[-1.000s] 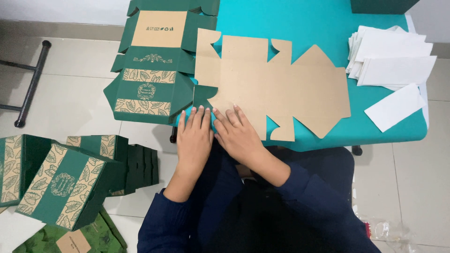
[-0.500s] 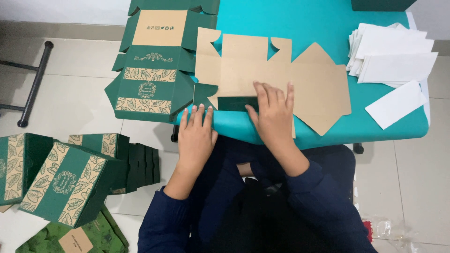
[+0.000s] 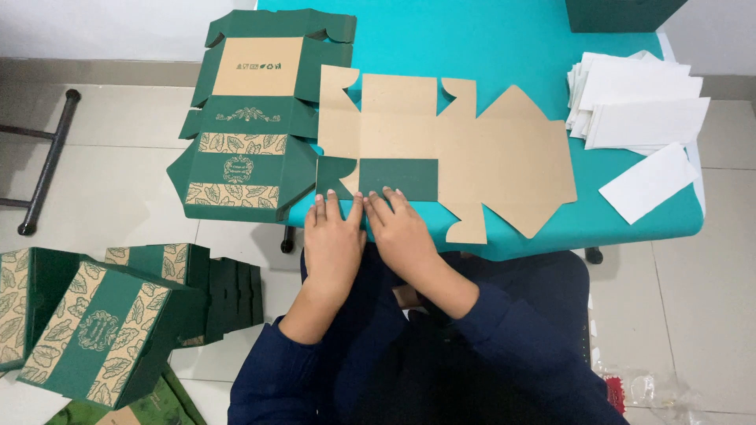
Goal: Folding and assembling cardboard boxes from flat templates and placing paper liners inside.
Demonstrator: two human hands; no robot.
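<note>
You are pressing both hands flat on the near edge of the unfolded box blank, which is lying brown side up on the teal surface. Your left hand is resting with its grip spread and palm down at the blank's near left corner, closing on nothing; your right hand is lying just beside it, grip likewise spread, fingertips touching the folded-over green flap. That flap is running left to right, its long axis parallel to the surface's near edge, and it is sitting directly ahead of both grips; the right hand is the nearer to its middle, the left to its left end. The rest of the blank is stretching away from you and to your right, ending in a pointed panel. To the left, a stack of printed green blanks is overhanging the surface's left edge, touching the brown blank's side. At the far right, white paper sheets are lying in a loose pile, well apart from your hands, and a dark green box corner is showing at the far edge. Below and to your left, assembled green boxes are standing on the tiled floor, beside a black metal leg.
</note>
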